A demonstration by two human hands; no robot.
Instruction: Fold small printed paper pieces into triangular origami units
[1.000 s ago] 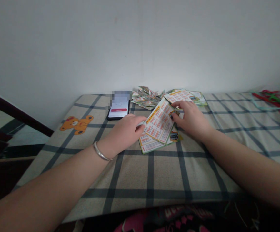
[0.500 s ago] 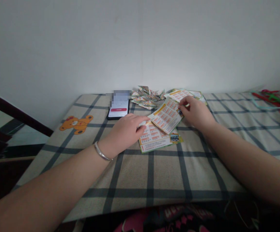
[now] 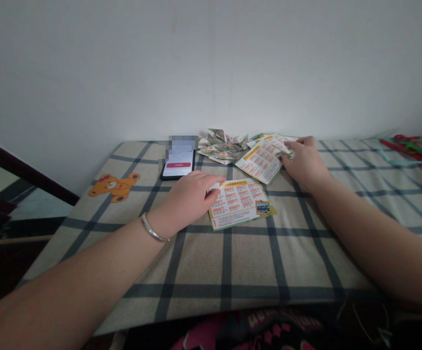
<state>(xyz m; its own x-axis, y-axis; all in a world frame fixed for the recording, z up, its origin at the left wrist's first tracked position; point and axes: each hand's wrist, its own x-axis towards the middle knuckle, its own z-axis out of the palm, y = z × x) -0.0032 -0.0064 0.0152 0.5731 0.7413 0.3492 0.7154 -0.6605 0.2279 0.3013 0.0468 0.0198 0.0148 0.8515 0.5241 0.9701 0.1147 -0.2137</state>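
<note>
Left of the phone [image 3: 178, 166] there's a flat orange teddy bear [image 3: 113, 187], printed or stuck on, can't tell. It's on the checked cloth [image 3: 203, 267], soft n a bit rumpled, over the tabletop [image 3: 251, 267]. Nearer us than the phone: a smooth silver bracelet [image 3: 150, 232] by our left hand [image 3: 194, 197]. Phone itself is a slim black slab, screen up, prob so we can read it.

Our left hand sits just below the phone's right side, fingers loosely curled w/ a gap by the thumb, tips at the corner of the front leaflet [image 3: 238, 206]. Imo it's steadying it; can't tell if it's pinched.

Just right of the phone: a pile of folded papers [image 3: 220, 148], all crinkly points. The front leaflet's further right n nearer us, thin n flat. Beyond, the slanted leaflet [image 3: 259, 160] overlaps loose leaflets [image 3: 265, 136]; our right hand [image 3: 305, 163] has its fingers closed on the right edge, prob bc that leaves the print uncovered. Way right of the phone: a red n green tangle [image 3: 413, 148], too blurry to ID.
</note>
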